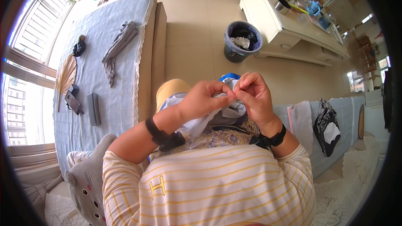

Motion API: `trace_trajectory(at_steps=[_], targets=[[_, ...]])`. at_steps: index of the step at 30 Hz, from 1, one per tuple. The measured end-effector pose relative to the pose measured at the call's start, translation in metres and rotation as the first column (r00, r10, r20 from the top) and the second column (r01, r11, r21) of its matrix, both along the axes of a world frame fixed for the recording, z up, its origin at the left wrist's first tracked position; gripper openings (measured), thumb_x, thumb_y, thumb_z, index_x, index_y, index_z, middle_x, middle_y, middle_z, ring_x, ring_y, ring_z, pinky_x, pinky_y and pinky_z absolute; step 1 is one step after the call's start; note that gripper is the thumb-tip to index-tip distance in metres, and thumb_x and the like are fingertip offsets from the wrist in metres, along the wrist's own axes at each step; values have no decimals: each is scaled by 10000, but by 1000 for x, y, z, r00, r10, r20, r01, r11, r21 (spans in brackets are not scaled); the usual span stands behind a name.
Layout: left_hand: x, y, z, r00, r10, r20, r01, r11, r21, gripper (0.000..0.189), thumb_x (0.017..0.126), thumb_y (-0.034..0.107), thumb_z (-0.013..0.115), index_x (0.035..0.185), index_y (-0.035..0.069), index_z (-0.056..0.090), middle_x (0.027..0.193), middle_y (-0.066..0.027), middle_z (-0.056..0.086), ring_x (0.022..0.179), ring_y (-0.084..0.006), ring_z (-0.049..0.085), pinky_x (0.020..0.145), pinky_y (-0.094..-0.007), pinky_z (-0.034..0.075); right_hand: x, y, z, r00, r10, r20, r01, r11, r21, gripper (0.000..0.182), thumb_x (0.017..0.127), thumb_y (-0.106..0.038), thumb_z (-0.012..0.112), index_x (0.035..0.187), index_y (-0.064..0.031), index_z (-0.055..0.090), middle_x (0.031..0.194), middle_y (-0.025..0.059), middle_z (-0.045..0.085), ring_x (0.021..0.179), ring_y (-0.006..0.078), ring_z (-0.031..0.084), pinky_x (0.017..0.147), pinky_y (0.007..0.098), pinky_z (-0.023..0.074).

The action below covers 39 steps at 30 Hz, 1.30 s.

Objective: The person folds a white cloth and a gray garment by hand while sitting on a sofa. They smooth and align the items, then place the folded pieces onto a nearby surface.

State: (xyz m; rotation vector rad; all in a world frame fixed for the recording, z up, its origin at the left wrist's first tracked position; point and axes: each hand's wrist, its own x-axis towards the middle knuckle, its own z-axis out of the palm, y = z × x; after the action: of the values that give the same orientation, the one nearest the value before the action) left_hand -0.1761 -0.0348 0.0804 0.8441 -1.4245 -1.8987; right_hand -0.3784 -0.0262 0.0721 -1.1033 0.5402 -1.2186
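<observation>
My left hand and my right hand meet at the fingertips above my lap. Thumb and index finger are pinched together on each hand. Whatever may sit between the fingertips is too small to make out. Beneath them a pale grey-blue cloth lies bunched over my legs, partly hidden by both hands. Part of it rises behind my fingers, next to a bright blue piece. Under the cloth shows a floral fabric. A black strap circles each wrist.
Left stands a table with a blue cloth, bearing a grey garment, hand fan, phone and grey case. A lined trash bin stands ahead, near a white desk. A black-and-white garment lies right.
</observation>
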Motion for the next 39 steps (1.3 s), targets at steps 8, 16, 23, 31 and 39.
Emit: trace_trajectory(at_steps=[8,16,23,31,39], targets=[[-2,0,0,994,65,84,-66,998,5,115,918,105,689,996,21,703,865,45,669,763,-9,546,667,-179,453,1,1,-2,996,-60,-63,58,998,-31,210,893,65,644,1008,-67,529,953,22,572,885,104,581,822,252,477],[-4,2,-4,994,102,28,-104,991,79,123,924,118,686,992,17,700,863,45,661,744,-6,535,638,-173,432,5,0,-4,993,-94,-72,88,993,-82,212,901,67,639,1021,-63,524,961,24,576,890,101,592,825,254,487],[-6,1,1,990,128,56,-132,988,77,146,924,166,695,963,25,706,812,57,641,681,-6,515,600,-179,421,5,0,-5,987,-134,-93,125,987,-97,213,901,65,642,1022,-64,523,976,18,565,901,97,593,832,251,494],[-19,1,-21,950,313,14,-306,936,-171,184,847,216,740,852,34,710,748,-1,632,701,-71,550,629,-260,473,4,2,-13,921,-280,-271,249,958,-144,207,869,51,676,972,-67,541,978,30,530,900,111,558,846,253,487],[-16,3,-14,925,374,70,-308,844,-439,175,782,185,735,862,35,696,746,-143,666,692,-212,649,652,-334,508,4,-2,-10,956,-202,-212,186,978,-93,200,881,59,622,1011,-56,523,1037,52,493,941,126,528,918,264,438]])
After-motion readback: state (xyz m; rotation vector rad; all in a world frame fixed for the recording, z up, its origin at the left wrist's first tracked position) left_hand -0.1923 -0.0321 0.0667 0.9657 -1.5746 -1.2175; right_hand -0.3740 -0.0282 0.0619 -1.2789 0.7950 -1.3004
